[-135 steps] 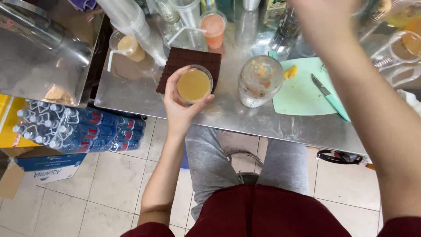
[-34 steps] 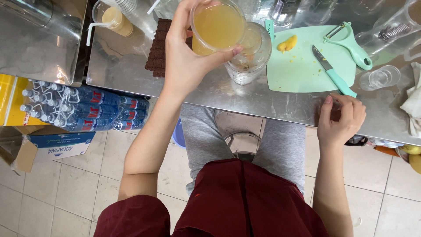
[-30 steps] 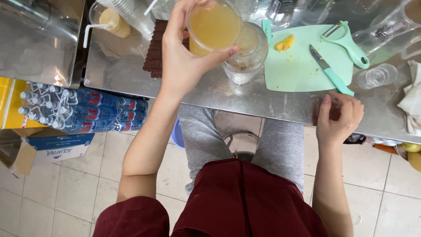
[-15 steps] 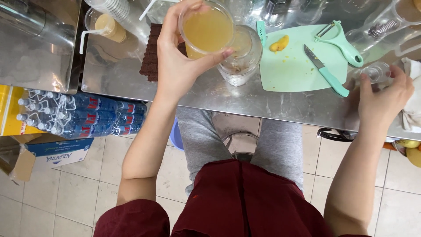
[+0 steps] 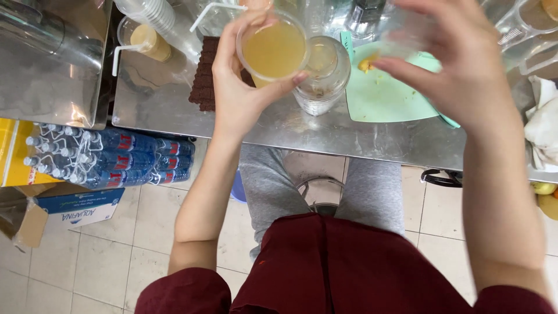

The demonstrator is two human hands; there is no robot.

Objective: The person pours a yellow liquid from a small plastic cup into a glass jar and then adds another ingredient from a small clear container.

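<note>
— Juice first: where was the cup (image 5: 274, 49)?

— Lifted off the metal counter (image 5: 290, 131), in the left hand (image 5: 241, 93). It was a clear plastic cup, nearly full of cloudy yellow juice. The thumb pressed one side of the rim and the fingers wrapped round the far side, so that hand was clamped on it.

— And the other hand?

— The right hand (image 5: 459, 64) hung above the green cutting board (image 5: 389, 99), well apart from the cup. It was blurred. Something clear seemed to sit between its fingers, but I could not tell what, nor whether the grip was closed.

— What stood next to the cup?

— A glass jar (image 5: 322, 75), just beside it on the right, standing on the counter with a little yellow liquid inside. A dark brown mat (image 5: 203, 78) lay under and behind the left hand. A small piece of yellow fruit (image 5: 366, 64) lay on the board.

— Farther out?

— A smaller cup with a straw (image 5: 145, 43) at the back left, and a pack of water bottles (image 5: 104, 160) on the tiled floor (image 5: 104, 261) below the counter.
</note>
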